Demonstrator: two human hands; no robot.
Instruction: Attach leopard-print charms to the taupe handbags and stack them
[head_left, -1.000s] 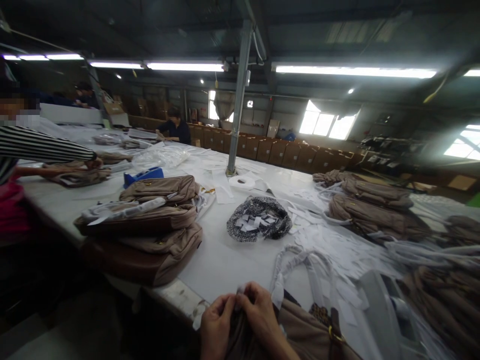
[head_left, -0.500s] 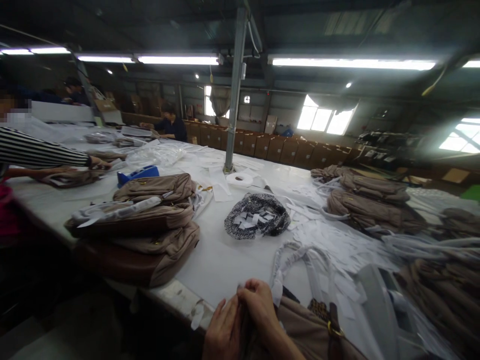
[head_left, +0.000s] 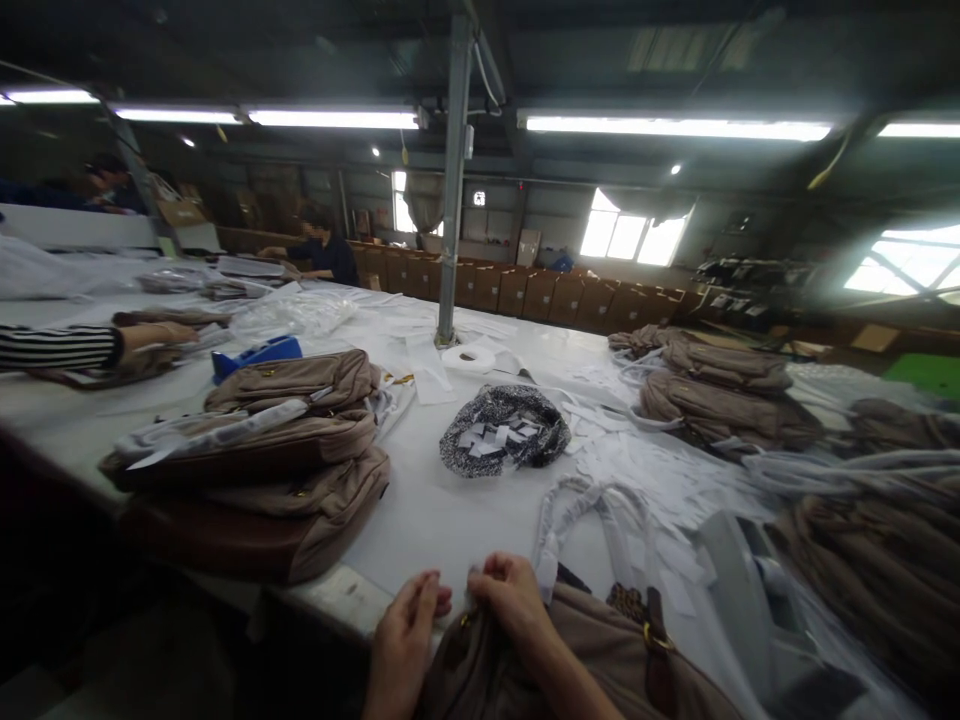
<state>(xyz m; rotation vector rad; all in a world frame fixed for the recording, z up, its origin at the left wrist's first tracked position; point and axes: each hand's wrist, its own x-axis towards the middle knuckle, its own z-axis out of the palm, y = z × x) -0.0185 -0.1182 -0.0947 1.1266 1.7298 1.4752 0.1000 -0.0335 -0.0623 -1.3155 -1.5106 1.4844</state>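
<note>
A taupe handbag (head_left: 600,640) lies at the table's front edge before me, its wrapped handles (head_left: 592,510) reaching away over the tabletop. My right hand (head_left: 517,605) is closed in a pinch at the bag's left upper edge, and a small greyish bit shows at its fingertips. Just left of it, my left hand (head_left: 409,635) has thumb and fingers pressed together, apart from the right hand. Whether anything sits between those left fingers is hidden. A brass-coloured zipper pull (head_left: 466,620) shows on the bag between the hands.
Stacked taupe bags (head_left: 300,440) stand at left, more bags (head_left: 720,400) at right. A speckled cloth pouch (head_left: 504,432) holds white slips. A grey device (head_left: 757,600), a tape roll (head_left: 469,358) and a blue dispenser (head_left: 259,357) are around. A co-worker's striped sleeve (head_left: 60,347) reaches in.
My left hand has moved left, away from my right hand, uncovering the bag's edge and zipper pull. My right hand keeps its pinch. The co-worker's arm has shifted, and the view has turned slightly.
</note>
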